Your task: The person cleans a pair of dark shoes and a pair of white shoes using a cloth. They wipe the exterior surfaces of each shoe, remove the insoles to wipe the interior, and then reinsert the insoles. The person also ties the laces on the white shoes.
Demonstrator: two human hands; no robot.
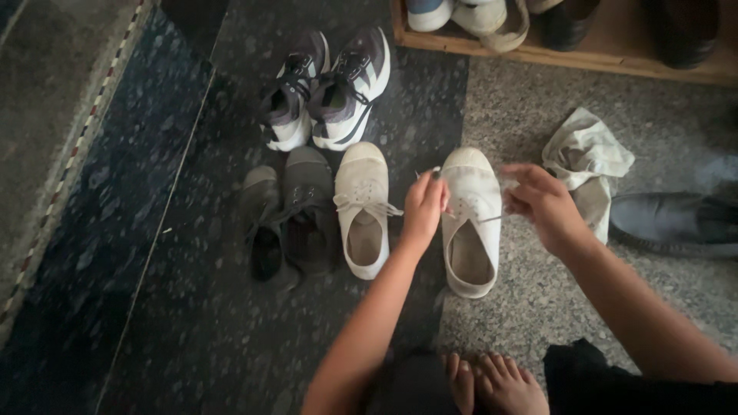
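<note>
The person crouches on the stone floor [184,323], bare toes [492,380] showing at its near edge. Both hands work over a white canvas shoe [470,223] that sits just right of the seam where the dark polished slab meets the paler speckled slab. The left hand [424,206] hovers over the shoe's left edge, its fingers pinched on a lace end [427,174] that sticks up above the knuckles. The right hand [543,201] is at the shoe's right edge, fingers closed on the other lace [492,219], which runs taut across the eyelets.

Just left of this shoe, on the dark slab, lies its white partner [363,209], lace loose, the two well short of touching. Next to that stands a dark grey pair [288,219], side by side and nearly touching. Beyond them, toward the far edge of the floor, a black-and-white pair of trainers [327,88] lean against each other.

A crumpled pale cloth [588,157] lies just right of the right hand, and a grey shoe [676,223] rests beyond it by the floor's right edge. A wooden rack [569,58] with more footwear lines the far right corner.

The broad dark slab to the left is open floor, bounded by a striped border [77,146] running diagonally toward the near left corner.
</note>
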